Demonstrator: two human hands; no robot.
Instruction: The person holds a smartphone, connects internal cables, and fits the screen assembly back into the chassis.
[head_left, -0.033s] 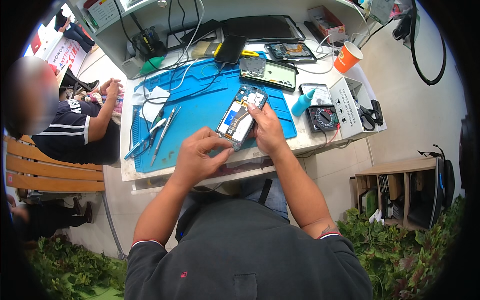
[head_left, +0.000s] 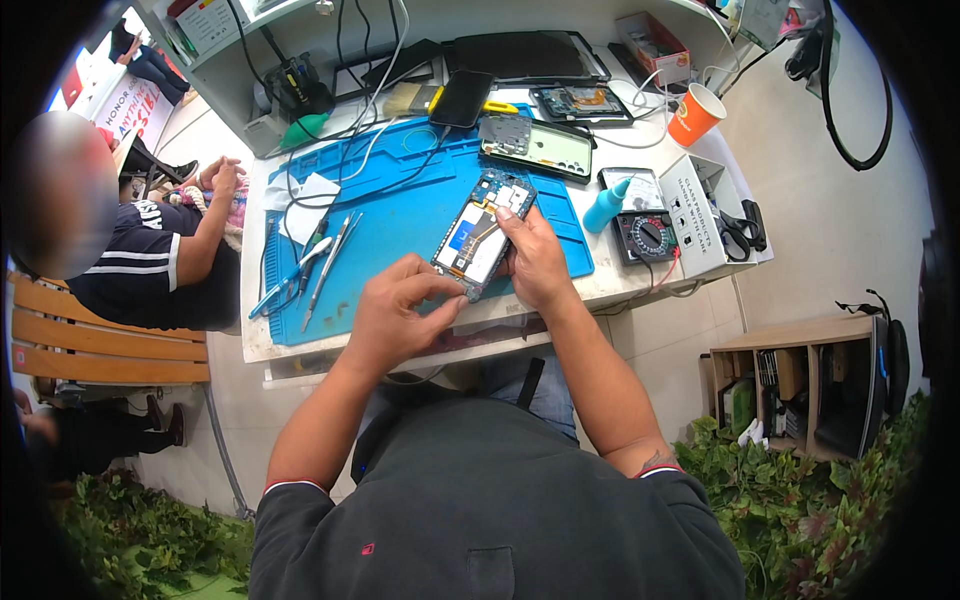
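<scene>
An opened phone [head_left: 478, 235] with exposed board, flex cables and a blue-and-white inner part is held tilted above the blue repair mat [head_left: 370, 230]. My right hand [head_left: 540, 260] grips its right side, thumb across the inner parts. My left hand [head_left: 400, 305] pinches at its lower end; the fingertips' exact contact is hard to see. Tweezers [head_left: 330, 270] and a blue-handled tool [head_left: 280, 285] lie on the mat's left part. Beyond the phone sit a pale green housing [head_left: 555, 150] and a black phone [head_left: 460, 98]. A cyan squeeze bottle [head_left: 605, 205] stands right of my right hand.
A multimeter [head_left: 643, 243], white box [head_left: 700, 255] with scissors, and orange cup [head_left: 697, 115] occupy the desk's right. Cables cross the back, below a shelf [head_left: 230, 70]. A seated person [head_left: 160, 250] is at left, by a wooden bench [head_left: 100, 360]. A cubby [head_left: 780, 350] stands at right.
</scene>
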